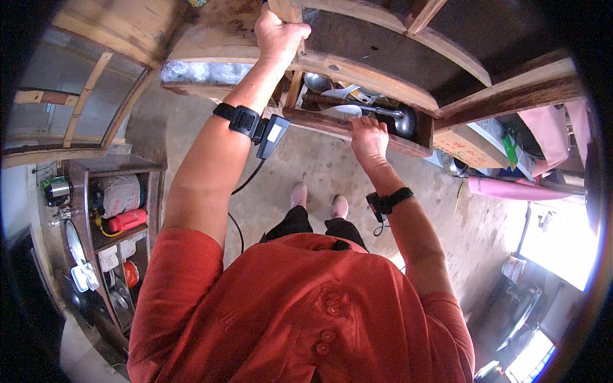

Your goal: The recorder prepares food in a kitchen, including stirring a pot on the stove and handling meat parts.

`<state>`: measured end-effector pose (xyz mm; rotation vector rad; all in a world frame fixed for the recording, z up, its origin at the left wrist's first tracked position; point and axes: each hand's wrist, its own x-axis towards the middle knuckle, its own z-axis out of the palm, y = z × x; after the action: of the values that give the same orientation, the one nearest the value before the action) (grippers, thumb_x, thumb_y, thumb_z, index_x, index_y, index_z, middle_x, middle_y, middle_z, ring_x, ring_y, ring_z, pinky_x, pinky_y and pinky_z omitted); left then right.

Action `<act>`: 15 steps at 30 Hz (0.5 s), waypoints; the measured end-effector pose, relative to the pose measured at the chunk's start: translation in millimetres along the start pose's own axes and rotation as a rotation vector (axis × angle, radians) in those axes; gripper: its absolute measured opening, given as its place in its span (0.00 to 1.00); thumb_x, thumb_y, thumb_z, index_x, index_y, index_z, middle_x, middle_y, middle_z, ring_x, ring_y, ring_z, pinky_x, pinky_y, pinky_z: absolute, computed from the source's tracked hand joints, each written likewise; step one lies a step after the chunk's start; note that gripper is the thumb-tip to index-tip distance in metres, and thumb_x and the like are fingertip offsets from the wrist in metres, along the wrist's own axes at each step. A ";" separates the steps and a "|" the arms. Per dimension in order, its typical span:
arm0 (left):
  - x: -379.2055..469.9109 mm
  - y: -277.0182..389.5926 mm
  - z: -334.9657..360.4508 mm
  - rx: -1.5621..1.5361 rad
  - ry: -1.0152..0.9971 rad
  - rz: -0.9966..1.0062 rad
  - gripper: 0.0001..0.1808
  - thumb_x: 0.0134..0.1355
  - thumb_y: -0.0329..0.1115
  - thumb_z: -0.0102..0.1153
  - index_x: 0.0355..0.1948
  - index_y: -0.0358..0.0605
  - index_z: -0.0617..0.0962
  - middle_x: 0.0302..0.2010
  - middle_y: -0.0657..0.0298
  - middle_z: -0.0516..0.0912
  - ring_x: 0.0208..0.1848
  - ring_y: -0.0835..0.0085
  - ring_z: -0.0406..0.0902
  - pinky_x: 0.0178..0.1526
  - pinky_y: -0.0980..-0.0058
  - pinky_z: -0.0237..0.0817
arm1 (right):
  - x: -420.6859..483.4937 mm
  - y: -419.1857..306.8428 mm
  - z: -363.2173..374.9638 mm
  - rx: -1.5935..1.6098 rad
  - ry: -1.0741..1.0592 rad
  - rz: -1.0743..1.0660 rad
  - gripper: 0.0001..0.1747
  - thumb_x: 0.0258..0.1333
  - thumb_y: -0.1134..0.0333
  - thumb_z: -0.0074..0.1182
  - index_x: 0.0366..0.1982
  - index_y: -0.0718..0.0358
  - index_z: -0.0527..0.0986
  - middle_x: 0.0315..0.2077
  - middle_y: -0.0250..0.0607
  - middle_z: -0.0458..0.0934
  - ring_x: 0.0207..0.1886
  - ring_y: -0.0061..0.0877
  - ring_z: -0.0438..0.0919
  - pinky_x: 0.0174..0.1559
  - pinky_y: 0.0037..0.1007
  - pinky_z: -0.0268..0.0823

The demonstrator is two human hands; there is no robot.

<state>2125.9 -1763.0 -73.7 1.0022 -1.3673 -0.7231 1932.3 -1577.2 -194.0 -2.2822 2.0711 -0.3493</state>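
My left hand (278,36) is closed around a wooden upright (287,10) of the cabinet frame at the top of the head view. Lower and to the right, my right hand (371,139) hooks its fingers over the front board of a pulled-out wooden drawer (325,123). Inside the drawer lie a metal ladle (404,122), a white spoon (347,111), a round metal utensil (317,81) and other utensils, partly hidden by the cabinet rail (364,74). Clear plastic (206,72) fills a second open drawer (196,90), left of my left forearm.
A dark shelf unit (119,163) on the left holds a red flask (128,220) and containers. At right are a cardboard box (471,146) and pink cloth (541,129). A cable (249,177) hangs from my left wrist device. The concrete floor (191,139) lies below.
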 end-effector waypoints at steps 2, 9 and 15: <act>-5.8 21.4 11.8 -0.053 0.069 0.020 0.21 0.35 0.21 0.58 0.35 0.39 0.75 0.24 0.69 0.75 0.26 0.77 0.73 0.28 0.75 0.67 | -17.7 -1.4 -3.9 -0.003 0.011 -0.018 0.09 0.45 0.67 0.51 0.32 0.53 0.76 0.33 0.34 0.78 0.42 0.33 0.75 0.45 0.39 0.63; -0.2 8.7 8.5 -0.045 0.077 0.050 0.17 0.33 0.21 0.59 0.31 0.40 0.75 0.24 0.70 0.75 0.27 0.78 0.73 0.29 0.77 0.66 | -45.3 -16.9 -13.9 0.026 0.086 -0.071 0.10 0.40 0.68 0.56 0.30 0.54 0.73 0.28 0.33 0.76 0.37 0.32 0.75 0.41 0.38 0.64; -1.7 9.0 10.5 -0.051 0.077 0.040 0.18 0.34 0.20 0.59 0.32 0.40 0.76 0.24 0.70 0.76 0.26 0.79 0.73 0.28 0.77 0.66 | -50.5 -17.4 -15.7 0.020 0.065 -0.074 0.14 0.43 0.67 0.56 0.37 0.55 0.75 0.30 0.33 0.77 0.37 0.30 0.76 0.41 0.35 0.64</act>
<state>2114.1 -1759.2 -67.2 0.9507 -1.2927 -0.6792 1942.1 -1523.5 -182.6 -2.3717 2.0059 -0.4507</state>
